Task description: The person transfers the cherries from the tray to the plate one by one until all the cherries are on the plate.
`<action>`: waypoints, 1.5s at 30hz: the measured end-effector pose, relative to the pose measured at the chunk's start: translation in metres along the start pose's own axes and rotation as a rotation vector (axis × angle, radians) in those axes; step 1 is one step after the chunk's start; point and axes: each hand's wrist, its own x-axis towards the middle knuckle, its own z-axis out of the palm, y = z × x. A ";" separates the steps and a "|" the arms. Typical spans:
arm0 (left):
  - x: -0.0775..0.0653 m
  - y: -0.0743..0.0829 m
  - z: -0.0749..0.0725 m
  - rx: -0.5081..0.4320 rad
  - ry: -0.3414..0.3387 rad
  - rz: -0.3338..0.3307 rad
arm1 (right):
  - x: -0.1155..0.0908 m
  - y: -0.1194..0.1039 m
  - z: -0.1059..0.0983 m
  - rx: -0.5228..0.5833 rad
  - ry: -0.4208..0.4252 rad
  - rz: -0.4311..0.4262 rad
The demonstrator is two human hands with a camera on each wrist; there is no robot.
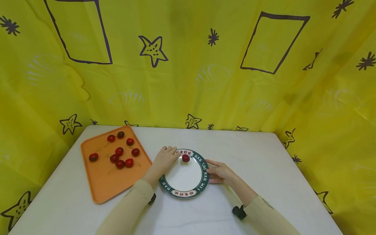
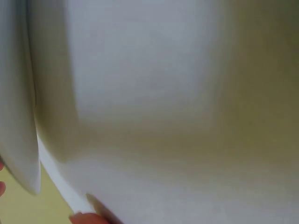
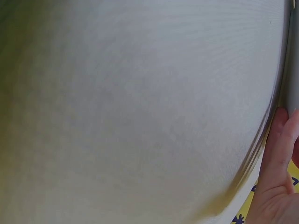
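A round white plate with a green lettered rim is between my two hands in the head view. One red cherry lies on it, near the far side. My left hand holds the plate at its upper left rim, covering that part of the edge. On the opposite side, my right hand grips the right rim, with its thumb at the edge and other fingers lower down. The left wrist view catches the plate's pale underside at its left border. Fingers of the right hand show against the plate in the right wrist view.
Left of the plate, an orange tray lies at an angle on the white table. Several cherries with thin stems are scattered over the tray. A yellow patterned curtain stands behind the table and along both sides.
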 end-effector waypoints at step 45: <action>-0.019 -0.003 -0.013 0.005 -0.119 -0.247 | -0.001 -0.001 0.001 -0.015 0.007 0.005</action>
